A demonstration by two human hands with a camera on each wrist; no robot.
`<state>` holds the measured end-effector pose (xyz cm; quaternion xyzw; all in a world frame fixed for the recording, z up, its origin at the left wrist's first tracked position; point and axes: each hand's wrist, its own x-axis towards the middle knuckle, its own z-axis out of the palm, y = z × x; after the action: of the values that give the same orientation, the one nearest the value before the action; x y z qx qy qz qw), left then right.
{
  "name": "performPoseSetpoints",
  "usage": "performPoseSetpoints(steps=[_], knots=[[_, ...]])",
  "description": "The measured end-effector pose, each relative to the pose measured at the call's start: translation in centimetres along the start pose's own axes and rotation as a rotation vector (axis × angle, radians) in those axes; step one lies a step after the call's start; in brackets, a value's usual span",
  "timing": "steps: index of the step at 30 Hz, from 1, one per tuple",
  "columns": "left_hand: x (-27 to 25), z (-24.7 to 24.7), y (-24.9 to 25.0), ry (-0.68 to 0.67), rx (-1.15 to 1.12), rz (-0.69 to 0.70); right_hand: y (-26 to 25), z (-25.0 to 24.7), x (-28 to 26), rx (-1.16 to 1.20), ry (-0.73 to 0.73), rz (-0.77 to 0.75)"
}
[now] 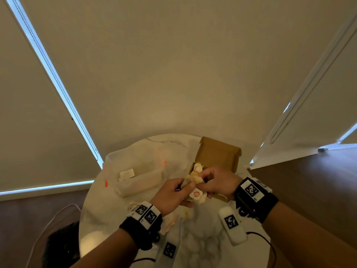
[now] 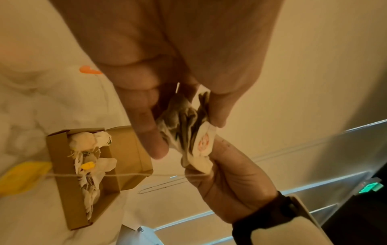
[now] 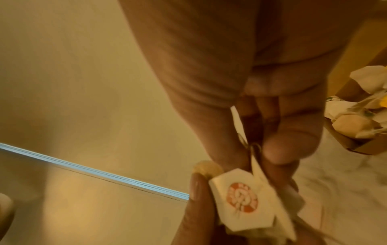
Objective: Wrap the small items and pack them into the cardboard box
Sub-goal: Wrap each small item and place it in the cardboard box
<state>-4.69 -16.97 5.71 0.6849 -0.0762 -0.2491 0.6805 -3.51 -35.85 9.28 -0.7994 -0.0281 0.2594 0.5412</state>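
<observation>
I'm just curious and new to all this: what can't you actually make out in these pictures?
- What is inside the paper bundle: every view shows only crumpled paper, gripped by the left hand and right hand.
- The orange print on its sticker: blurred in the right wrist view, too small in the head view.
- The floor of the cardboard box: covered by wrapped bundles in the left wrist view and hidden by the hands in the head view.

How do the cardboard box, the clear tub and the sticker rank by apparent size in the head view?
1. Clear tub, though its see-through edges are faint.
2. Cardboard box, lid raised, nearly as large.
3. Sticker, by far the smallest.
</observation>
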Motion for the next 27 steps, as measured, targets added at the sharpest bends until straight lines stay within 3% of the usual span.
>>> performPoseSetpoints(steps=[7,10,14,19,27], knots=[[0.3,0.6,0.9,0.231,-0.232,-0.068,-0.9,0.7,-0.1,0.342,0.301,-0.039],[0.7,0.9,1.0,0.278,-0.360,-0.063,-0.7,1.7,-0.9,0.183,0.421,-0.165],[0.7,1.5,1.3,0.216,-0.489,-0.020,0.3,2.3,-0.4,-0.030,0.526,-0.230],[0.7,1.6,1.4,0.122,-0.555,-0.002,-0.4,1.7,-0.1,-0.027,0.521,-0.212],[0.7,1.4,1.4,0.080,-0.572,-0.001,-1.1,1.8,0.1,-0.030,0.527,-0.224]])
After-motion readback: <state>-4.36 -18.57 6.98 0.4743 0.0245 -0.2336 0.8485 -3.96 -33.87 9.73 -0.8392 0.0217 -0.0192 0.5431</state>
